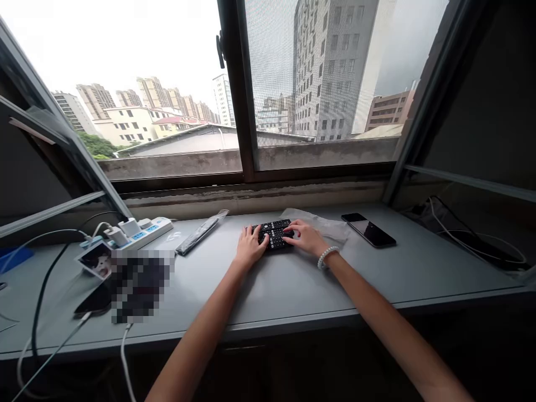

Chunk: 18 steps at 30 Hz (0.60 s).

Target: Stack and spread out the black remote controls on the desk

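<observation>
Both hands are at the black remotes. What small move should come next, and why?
Probably the left hand and right hand should gently push the black remotes together from their ends: these lie side by side on the desk, with fingers at both ends, so squaring them seems easy.

Toward the back edge of the desk (196,282), the left hand (250,244) and right hand (309,239) partly cover black remotes (275,234), their button labels (276,242) too small to read. Nearer the front edge, a dark device (140,290) is pixelated over; at the left end, a blue object (14,259) is cut off.
</observation>
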Available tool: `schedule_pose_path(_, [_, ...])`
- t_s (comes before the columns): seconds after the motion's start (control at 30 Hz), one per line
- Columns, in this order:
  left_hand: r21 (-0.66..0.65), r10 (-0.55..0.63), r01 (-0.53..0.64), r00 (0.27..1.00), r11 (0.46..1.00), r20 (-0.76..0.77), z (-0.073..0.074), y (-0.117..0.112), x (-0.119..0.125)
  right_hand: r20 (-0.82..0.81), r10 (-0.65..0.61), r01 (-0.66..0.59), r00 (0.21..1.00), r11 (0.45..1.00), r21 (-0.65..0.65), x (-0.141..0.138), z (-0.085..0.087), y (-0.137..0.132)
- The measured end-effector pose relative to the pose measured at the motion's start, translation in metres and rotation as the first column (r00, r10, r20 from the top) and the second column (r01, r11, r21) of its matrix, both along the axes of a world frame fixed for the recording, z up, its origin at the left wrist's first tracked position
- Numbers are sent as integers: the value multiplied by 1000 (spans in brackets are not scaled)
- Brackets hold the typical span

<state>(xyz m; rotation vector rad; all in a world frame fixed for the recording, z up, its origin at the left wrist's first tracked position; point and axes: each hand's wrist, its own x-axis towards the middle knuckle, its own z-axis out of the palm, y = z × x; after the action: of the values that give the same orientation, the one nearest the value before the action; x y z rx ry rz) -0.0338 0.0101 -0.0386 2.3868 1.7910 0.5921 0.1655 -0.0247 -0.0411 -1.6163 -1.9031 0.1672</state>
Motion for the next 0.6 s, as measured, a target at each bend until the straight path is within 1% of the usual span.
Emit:
schedule_pose_path(0.1, [-63,188,-189,982,980,-34,-7,-6,8,4,-116,116,993,993,5,-1,2,-2])
schedule_pose_path(0.17, [-94,229,-231,973,968,-31,-11,-8,11,13,-161,161,987,987,1,-1,4,-4])
schedule_pose_path(0.33, [-95,167,-169,986,981,-22,-15,-8,15,46,-159,160,986,987,-20,-4,9,-7])
schedule_pose_path(0.47, [-94,159,-162,987,982,-36,-11,-10,19,37,-150,151,988,988,-24,-4,11,-9])
schedule_pose_path(0.6, [-64,147,-150,987,987,-61,-9,-11,21,9,-120,121,993,992,-40,-3,13,-11])
